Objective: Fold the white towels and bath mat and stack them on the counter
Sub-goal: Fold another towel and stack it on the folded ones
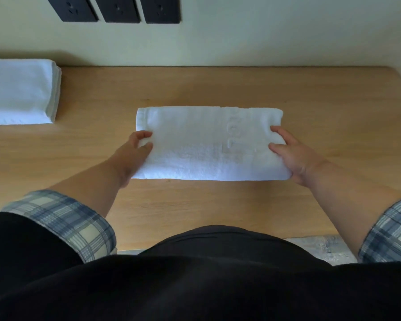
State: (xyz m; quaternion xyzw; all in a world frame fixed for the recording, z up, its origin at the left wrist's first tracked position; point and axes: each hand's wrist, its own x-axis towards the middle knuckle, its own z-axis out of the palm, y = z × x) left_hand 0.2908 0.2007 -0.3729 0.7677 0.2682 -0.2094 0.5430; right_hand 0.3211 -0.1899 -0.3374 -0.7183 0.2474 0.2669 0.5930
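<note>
Folded white terry bath mat (206, 147), lettering embossed on top, lies at frame centre on the light wooden desk (218, 205). Left hand (134, 154) pinches its left end; right hand (294, 156) holds the right end, grip narrow on the layers. Judged soft, thick, light and limp: likely to sag mid-span, so take both short ends, all layers together. Stack of folded white towels (19, 91) sits upper left, well apart.

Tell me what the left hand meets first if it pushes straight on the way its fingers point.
The folded white mat itself: the left hand pinches its left end and points up and right, into it. Past the mat, probably only bare counter, though depth is unclear.
</note>
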